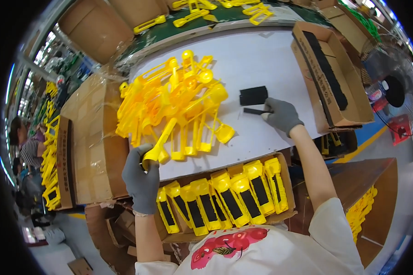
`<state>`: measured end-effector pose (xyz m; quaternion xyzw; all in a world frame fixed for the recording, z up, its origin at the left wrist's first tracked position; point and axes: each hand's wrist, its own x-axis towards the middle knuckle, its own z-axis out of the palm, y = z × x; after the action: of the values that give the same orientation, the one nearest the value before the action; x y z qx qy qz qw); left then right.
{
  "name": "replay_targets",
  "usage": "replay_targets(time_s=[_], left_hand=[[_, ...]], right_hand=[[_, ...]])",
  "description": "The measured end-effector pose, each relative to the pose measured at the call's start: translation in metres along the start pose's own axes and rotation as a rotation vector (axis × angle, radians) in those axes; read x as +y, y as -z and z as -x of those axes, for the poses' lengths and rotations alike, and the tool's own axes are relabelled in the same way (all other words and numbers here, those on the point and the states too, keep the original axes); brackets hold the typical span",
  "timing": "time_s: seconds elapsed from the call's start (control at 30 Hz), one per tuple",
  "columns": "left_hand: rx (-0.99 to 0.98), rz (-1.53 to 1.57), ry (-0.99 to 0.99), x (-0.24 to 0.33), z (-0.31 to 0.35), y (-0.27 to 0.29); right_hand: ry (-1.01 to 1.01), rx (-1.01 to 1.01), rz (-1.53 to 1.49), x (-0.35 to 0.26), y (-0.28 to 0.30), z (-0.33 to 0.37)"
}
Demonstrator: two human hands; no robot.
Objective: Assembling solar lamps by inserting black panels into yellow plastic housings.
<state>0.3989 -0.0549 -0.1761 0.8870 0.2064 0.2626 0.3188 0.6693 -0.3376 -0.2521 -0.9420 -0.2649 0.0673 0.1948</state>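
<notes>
My left hand (140,183), in a grey glove, is closed around the end of a yellow plastic frame (164,139) at the table's near left. Behind it spreads a loose heap of similar yellow plastic frames (160,103). Between the fingertips of my right hand (283,117), also gloved in grey, is a thin black strip (253,111). Just beyond that strip, a small block of black strips (253,96) lies on the white tabletop (247,55). Close to my body, a cardboard box (286,158) holds several yellow frames with black strips set in them (231,201).
An open carton (362,120) with a row of black strips (325,68) stands at the table's right. To the left is a large taped cardboard box (89,137). More yellow frames lie on the green surface (165,30) at the back. A person (30,146) is far left.
</notes>
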Motion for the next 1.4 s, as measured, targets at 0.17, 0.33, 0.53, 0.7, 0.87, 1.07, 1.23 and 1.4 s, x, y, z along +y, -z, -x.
replay_targets(time_s=[0.17, 0.33, 0.53, 0.7, 0.87, 1.07, 1.23, 1.4], left_hand=[[0.046, 0.682, 0.458, -0.015, 0.021, 0.02], [-0.174, 0.929, 0.654, -0.004, 0.056, -0.004], [-0.373, 1.034, 0.702, 0.032, 0.072, -0.024], [-0.405, 1.089, 0.727, 0.034, 0.077, -0.027], [-0.408, 1.131, 0.726, 0.035, 0.082, -0.033], [-0.438, 1.065, 0.745, 0.051, 0.077, -0.043], [-0.393, 0.904, 0.732, 0.05, 0.084, -0.038], [-0.558, 0.836, 0.767, 0.047, 0.092, -0.035]], right_hand=[[-0.087, 0.081, -0.727, -0.038, 0.022, 0.04], [0.109, -0.145, -0.948, -0.114, 0.039, 0.104], [0.265, -0.11, -0.503, -0.133, 0.026, 0.127], [0.278, -0.018, -0.423, -0.134, 0.032, 0.138], [0.219, -0.063, -0.394, -0.131, 0.031, 0.142], [0.214, 0.016, -0.333, -0.122, 0.003, 0.146], [0.187, 0.309, -0.053, -0.113, 0.016, 0.155], [0.111, -0.227, -0.417, -0.091, 0.002, 0.167]])
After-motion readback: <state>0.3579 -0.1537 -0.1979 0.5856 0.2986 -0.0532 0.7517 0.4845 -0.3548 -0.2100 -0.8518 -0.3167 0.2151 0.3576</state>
